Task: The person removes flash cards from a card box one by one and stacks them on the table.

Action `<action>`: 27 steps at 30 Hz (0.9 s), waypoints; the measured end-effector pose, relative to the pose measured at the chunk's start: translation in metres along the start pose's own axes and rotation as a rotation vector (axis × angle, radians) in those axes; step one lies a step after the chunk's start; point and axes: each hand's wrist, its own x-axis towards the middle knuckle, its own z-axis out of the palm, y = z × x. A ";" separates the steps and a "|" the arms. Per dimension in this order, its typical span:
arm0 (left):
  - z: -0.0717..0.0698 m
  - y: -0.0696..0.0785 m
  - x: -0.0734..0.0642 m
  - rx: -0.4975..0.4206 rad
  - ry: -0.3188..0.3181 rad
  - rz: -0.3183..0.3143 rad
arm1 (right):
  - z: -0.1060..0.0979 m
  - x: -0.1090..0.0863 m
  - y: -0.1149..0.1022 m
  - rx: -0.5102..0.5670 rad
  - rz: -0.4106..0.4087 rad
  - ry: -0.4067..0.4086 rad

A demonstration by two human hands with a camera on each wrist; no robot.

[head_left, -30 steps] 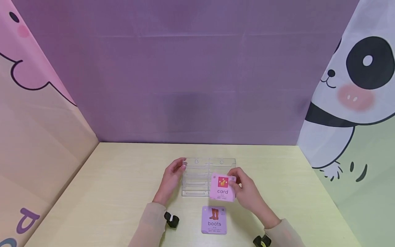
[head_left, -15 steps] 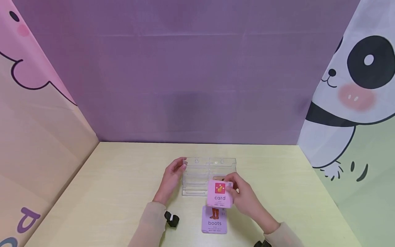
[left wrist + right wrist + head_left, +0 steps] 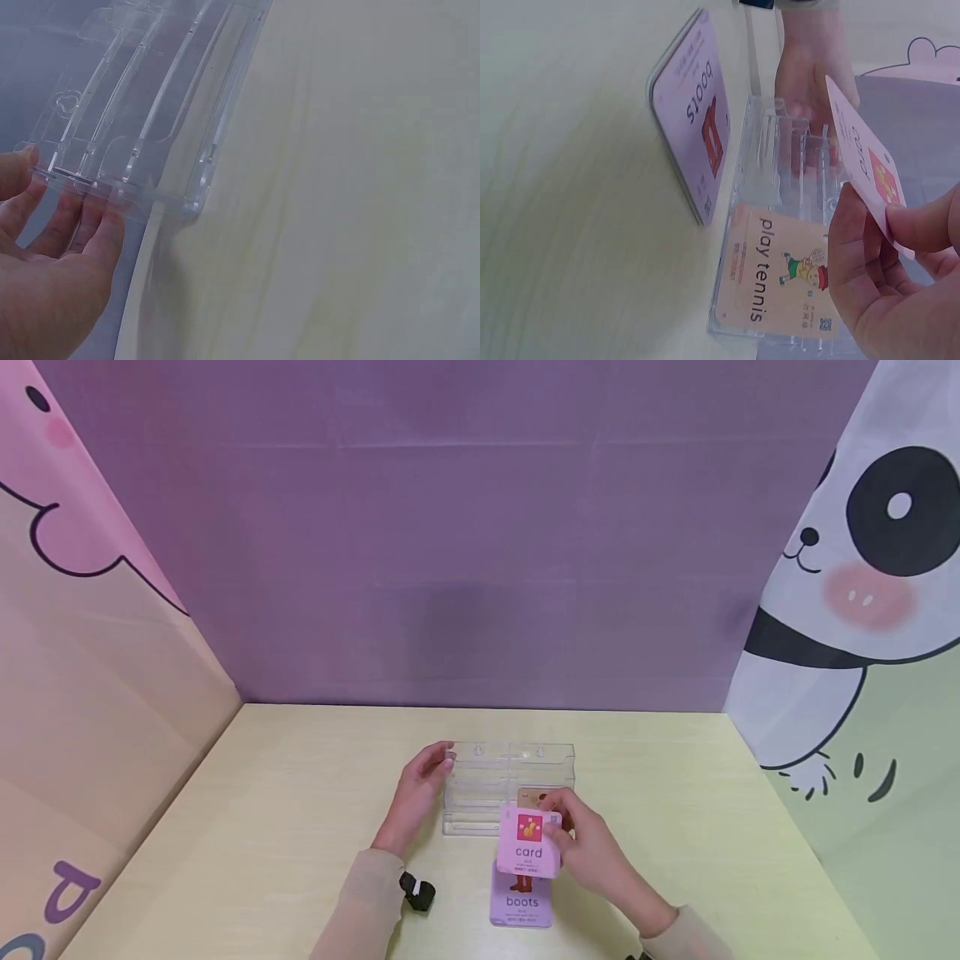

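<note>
A clear plastic card rack [image 3: 472, 793] with several tiers stands on the table. My left hand [image 3: 415, 793] grips its left side, thumb in front and fingers behind, as the left wrist view shows at the rack's edge [image 3: 191, 202]. Between thumb and fingers my right hand [image 3: 592, 843] pinches a pink flashcard [image 3: 527, 852] reading "card", held in the air before the rack. An orange "play tennis" flashcard [image 3: 776, 270] sits in the rack's lower right slot. Purple "boots" flashcards [image 3: 521, 906] lie in a small stack on the table, partly hidden in the head view by the pink one.
The pale wooden table [image 3: 315, 777] reaches back to a purple cloth wall [image 3: 480, 552]. Printed side panels stand at left and right, the right one with a panda [image 3: 862, 568]. A black wrist camera [image 3: 417, 892] sits at my left sleeve.
The pink flashcard in my right hand has moved down and slightly left from the rack, uncovering part of the orange flashcard and overlapping the boots stack in view. My left hand stays put.
</note>
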 end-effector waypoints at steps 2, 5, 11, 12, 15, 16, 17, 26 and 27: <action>0.000 0.000 0.001 0.001 -0.003 0.002 | 0.001 -0.001 -0.001 0.002 0.009 -0.004; 0.000 0.001 0.002 -0.003 -0.006 0.007 | 0.001 -0.002 -0.003 0.015 0.015 -0.012; 0.000 0.003 0.004 -0.012 -0.007 0.006 | 0.002 -0.003 -0.004 0.006 0.008 -0.021; 0.000 0.003 0.004 -0.012 -0.009 0.007 | 0.002 -0.004 -0.003 0.005 0.008 -0.022; 0.000 0.004 0.003 -0.002 -0.012 0.011 | 0.004 -0.005 -0.002 0.009 0.013 -0.027; 0.000 0.004 0.002 0.007 -0.010 0.010 | 0.004 -0.006 -0.001 0.013 0.016 -0.030; -0.001 0.003 0.001 0.011 -0.007 0.008 | 0.005 -0.006 -0.001 0.020 0.016 -0.034; -0.001 0.001 -0.001 0.028 -0.008 0.012 | 0.007 -0.011 0.000 0.048 0.041 -0.035; 0.000 0.001 -0.001 0.025 -0.006 0.013 | 0.007 -0.012 0.000 0.047 0.044 -0.037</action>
